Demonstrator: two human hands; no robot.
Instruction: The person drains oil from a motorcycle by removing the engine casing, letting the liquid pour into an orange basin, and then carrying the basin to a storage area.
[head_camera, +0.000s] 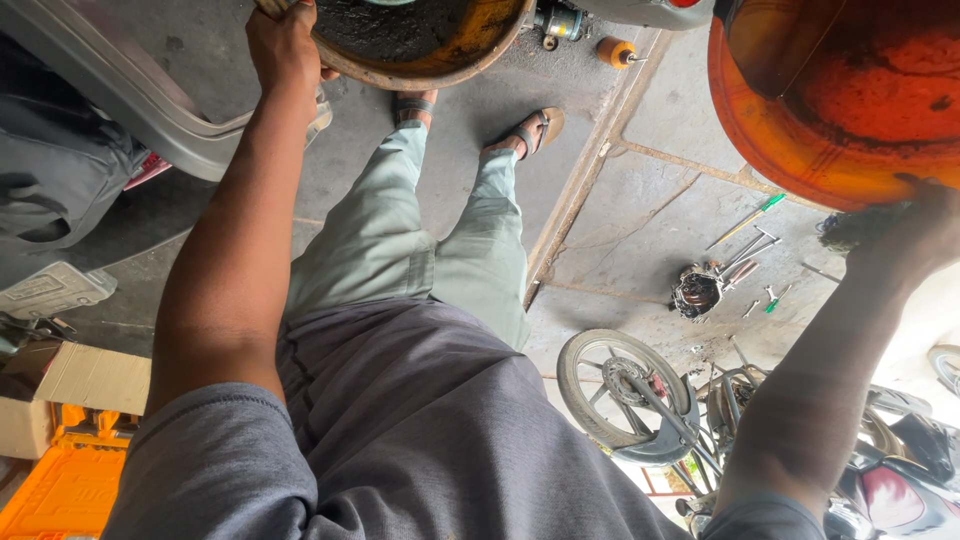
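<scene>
My left hand (285, 45) reaches forward and grips the rim of a round, rusty yellow pan (470, 50) with black grime inside, at the top of the view above my sandalled feet. At the right edge, my right hand (925, 235) presses a dark, greasy rag (862, 226) against the lower rim of a large orange basin (800, 130). The basin is tilted and stained dark inside. My grey shirt and pale green trousers fill the middle of the view.
A motorcycle (900, 480) with a spoked wheel (620, 390) lies at the lower right. Screwdrivers and spanners (745, 250) are scattered on the concrete floor beside a dark engine part (697, 293). A cardboard box (70, 385), an orange crate (60, 490) and a grey vehicle panel (110, 90) are at the left.
</scene>
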